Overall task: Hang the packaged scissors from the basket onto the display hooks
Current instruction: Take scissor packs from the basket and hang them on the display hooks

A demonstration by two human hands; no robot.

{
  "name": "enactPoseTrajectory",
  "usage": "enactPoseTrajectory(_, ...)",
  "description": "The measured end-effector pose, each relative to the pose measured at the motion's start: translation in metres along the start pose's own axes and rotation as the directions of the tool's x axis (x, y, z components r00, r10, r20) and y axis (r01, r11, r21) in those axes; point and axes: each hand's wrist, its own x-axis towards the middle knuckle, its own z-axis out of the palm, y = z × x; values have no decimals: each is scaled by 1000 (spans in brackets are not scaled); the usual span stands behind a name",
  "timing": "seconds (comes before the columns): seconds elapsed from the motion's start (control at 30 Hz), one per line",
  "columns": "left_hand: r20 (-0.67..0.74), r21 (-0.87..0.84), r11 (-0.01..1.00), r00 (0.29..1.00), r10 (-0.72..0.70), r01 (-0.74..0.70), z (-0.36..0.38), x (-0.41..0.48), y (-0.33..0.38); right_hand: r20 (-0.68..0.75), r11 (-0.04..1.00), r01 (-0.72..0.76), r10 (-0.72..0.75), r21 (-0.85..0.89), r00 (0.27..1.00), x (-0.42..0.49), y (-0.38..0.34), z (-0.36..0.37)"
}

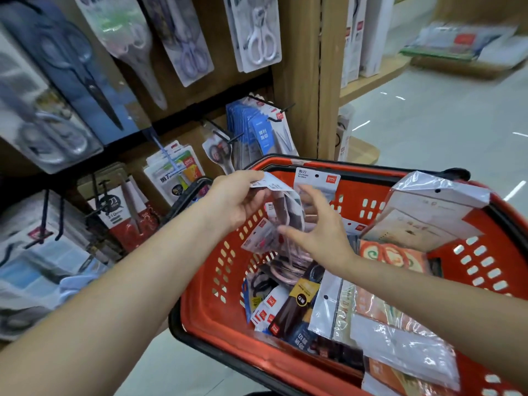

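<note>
- Display [297, 81]: a wooden board from 9 to 12 o'clock, hung with scissor packs. Those at the left edge are blurred and cut off, and their print is unreadable.
- Basket [217, 318]: red with a black rim, at 5 o'clock, cut off by the bottom and right edges. Heaped packs hide its floor.
- Left hand [237, 201]: at centre, its thumb and fingers pinch the top card of a pack [285, 215].
- Right hand [320, 235]: at the pack's 3 o'clock, fingers spread wide and gripping nothing. I cannot tell whether the fingertips touch the pack.
- The pack hangs over the basket's 10 o'clock corner. It is a clear sleeve with pink-handled scissors, motion-blurred, so its print is illegible.
- Card [317, 181]: stands in the basket behind the right hand and shows a red "deli" logo and "剪刀".
- Red-white pack [114, 215]: at 9 o'clock, it reads "210".
- Hook [221, 132]: black, at 12 o'clock from the left hand, carrying a clear pack.
</note>
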Motion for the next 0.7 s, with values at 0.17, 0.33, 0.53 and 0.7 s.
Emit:
enactPoseTrajectory(0.17, 90, -49, 997, 995, -54, 58, 8, -12, 7, -32, 994, 77, -75, 76, 997, 6, -6, -4)
enactPoseTrajectory(0.33, 136, 86, 994, 989, 52, -64, 7, -14, 6, 85, 929, -138, 116, 344, 990, 11, -2, -4)
enactPoseTrajectory(0.53, 60, 412, 796, 884, 463, -444, -15, -4, -14, 219, 791, -352, 277, 501, 936, 14, -5, -3)
enactPoseTrajectory(0.7, 70, 606, 603, 790, 609, -519, -24, 0, -42, 253, 779, -389, 300, 492, 920, 26, -15, -17)
